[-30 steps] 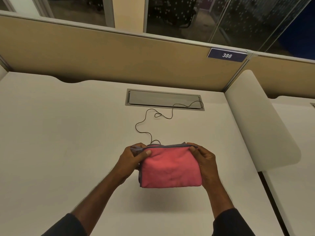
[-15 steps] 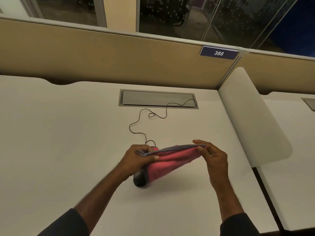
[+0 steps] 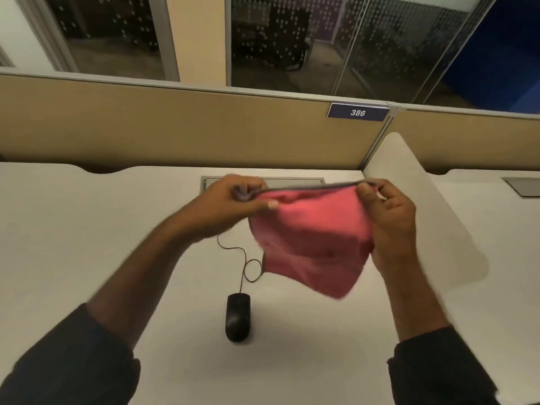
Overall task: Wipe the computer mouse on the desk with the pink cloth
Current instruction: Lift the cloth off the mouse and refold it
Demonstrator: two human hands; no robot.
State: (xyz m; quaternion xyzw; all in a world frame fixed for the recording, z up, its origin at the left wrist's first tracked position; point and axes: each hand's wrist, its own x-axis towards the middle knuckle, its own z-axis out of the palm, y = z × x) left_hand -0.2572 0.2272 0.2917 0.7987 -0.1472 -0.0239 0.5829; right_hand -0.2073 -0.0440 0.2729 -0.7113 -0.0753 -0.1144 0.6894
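Holding cloth (image 3: pixel 311 238) stretched, both hands (image 3: pixel 233 200) (image 3: pixel 388 217) pinching its edge; mouse (image 3: pixel 238 317) probably unwiped, wiping pending.

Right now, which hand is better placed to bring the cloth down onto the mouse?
Probably the left hand: the mouse lies almost straight below it. The right hand is off to the side. Both pinch the cloth, held up clear of the mouse.
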